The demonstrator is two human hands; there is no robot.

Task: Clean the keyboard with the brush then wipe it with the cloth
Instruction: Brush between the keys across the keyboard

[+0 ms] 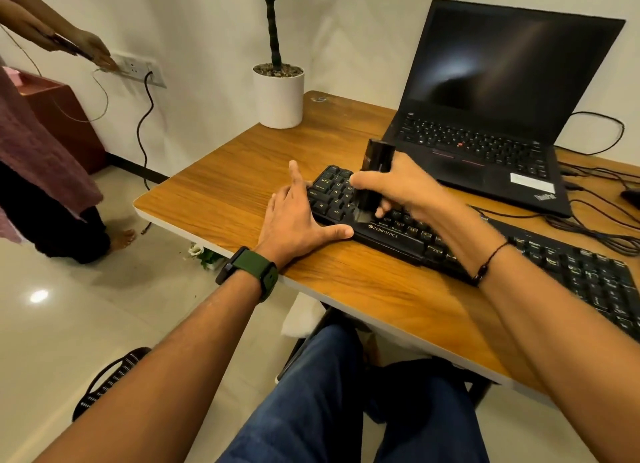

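A black keyboard [540,258] lies slantwise across the wooden desk [235,189]. My right hand [398,185] grips a black brush [374,171] upright, its bristles down on the keys near the keyboard's left end. My left hand [298,216] lies flat with straight fingers against that left end, thumb along the front edge. A white cloth [301,317] shows just below the desk's front edge, above my lap.
An open black laptop [491,116] stands behind the keyboard, with cables [595,220] trailing to the right. A white plant pot [278,95] sits at the desk's far corner. Another person [45,144] stands at the left by a wall socket [138,69].
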